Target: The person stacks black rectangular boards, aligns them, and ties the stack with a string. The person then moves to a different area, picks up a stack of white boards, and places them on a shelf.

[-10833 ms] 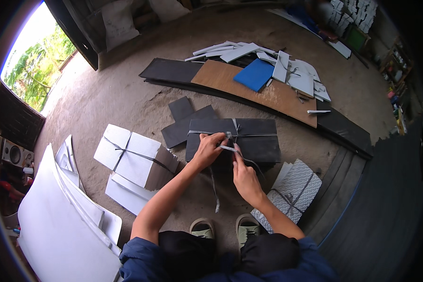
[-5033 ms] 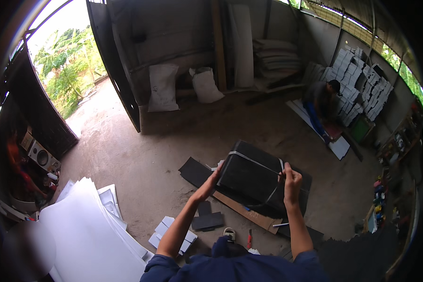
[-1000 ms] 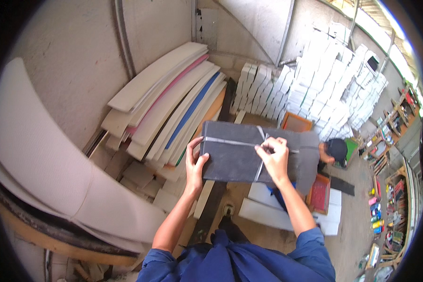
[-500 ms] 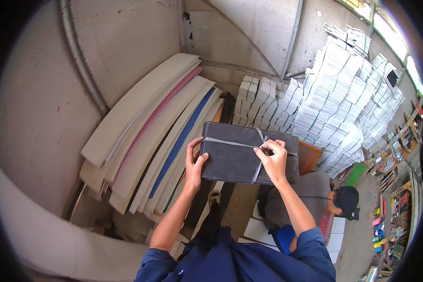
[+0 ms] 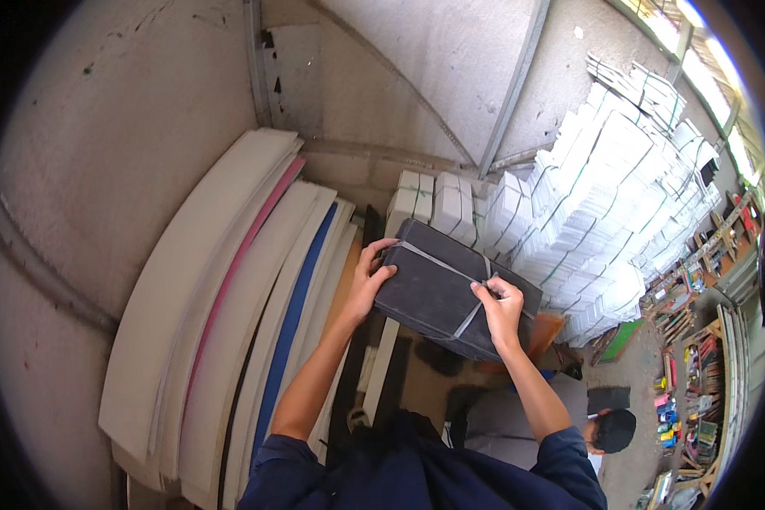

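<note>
The person's two hands were apart, both on a black rectangular bundle of flat sheets [image 5: 429, 293], held up in front of the body and turned so that its right end lay nearer. The left hand [image 5: 369, 282] was clamped on the left end, thumb on the top face. The right hand [image 5: 502, 314] had thumb and fingers pinched on the thin grey strap [image 5: 438, 263] near where its two lengths crossed.

Beyond the bundle, at the far side, small white strapped blocks [image 5: 454, 206] stood in a row. Right of them rose a tall pile of white strapped bundles [image 5: 591, 204]. To the left, long pale boards [image 5: 217, 225] leaned in a row, with a pink sheet [image 5: 240, 280] and a blue sheet [image 5: 292, 314] among them. On the near right, below the right forearm, a co-worker in a grey top [image 5: 518, 418] bent low. Farther right, a flat green panel [image 5: 618, 342] stood near cluttered shelves [image 5: 704, 399] along the right side.
</note>
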Available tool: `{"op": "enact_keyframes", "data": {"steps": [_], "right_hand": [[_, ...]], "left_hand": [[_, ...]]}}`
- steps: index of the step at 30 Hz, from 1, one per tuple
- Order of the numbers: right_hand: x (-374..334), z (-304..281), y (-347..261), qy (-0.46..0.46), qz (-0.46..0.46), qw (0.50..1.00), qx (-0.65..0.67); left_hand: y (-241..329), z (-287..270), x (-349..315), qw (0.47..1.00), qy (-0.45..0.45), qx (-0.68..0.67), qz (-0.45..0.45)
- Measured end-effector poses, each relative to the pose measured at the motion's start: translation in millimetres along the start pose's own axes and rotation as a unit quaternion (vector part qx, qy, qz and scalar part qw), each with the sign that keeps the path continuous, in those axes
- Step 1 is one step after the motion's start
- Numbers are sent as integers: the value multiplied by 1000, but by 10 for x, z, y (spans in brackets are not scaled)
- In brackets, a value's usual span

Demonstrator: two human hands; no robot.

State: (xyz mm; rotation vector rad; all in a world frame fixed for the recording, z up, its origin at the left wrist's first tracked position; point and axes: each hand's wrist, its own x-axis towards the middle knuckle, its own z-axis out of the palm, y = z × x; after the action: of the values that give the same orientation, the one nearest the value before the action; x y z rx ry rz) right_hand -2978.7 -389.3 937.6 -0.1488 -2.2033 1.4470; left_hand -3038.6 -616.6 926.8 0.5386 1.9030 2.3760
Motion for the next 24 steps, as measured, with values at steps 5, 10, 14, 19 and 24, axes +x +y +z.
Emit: {"op": "enact_keyframes", "data": {"steps": [5,10,14,19,24], "right_hand": [[975,173,181,56,-21,998,36],[1958,211,738,117,43,986,109],[2681,383,1211,142,65,976,150],[3631,438,1698,136,132,971,146],[4400,402,2012,144,165,971,93]], "left_hand": [[-394,-110,1129,993,-98,-37,45],[-744,26,2242,973,-214,33,84],[-1115,140,3166,973,-222,45,50],[-1700,335,4181,986,-157,54,21],[-2347,811,5074,994,13,111,-19]]}}
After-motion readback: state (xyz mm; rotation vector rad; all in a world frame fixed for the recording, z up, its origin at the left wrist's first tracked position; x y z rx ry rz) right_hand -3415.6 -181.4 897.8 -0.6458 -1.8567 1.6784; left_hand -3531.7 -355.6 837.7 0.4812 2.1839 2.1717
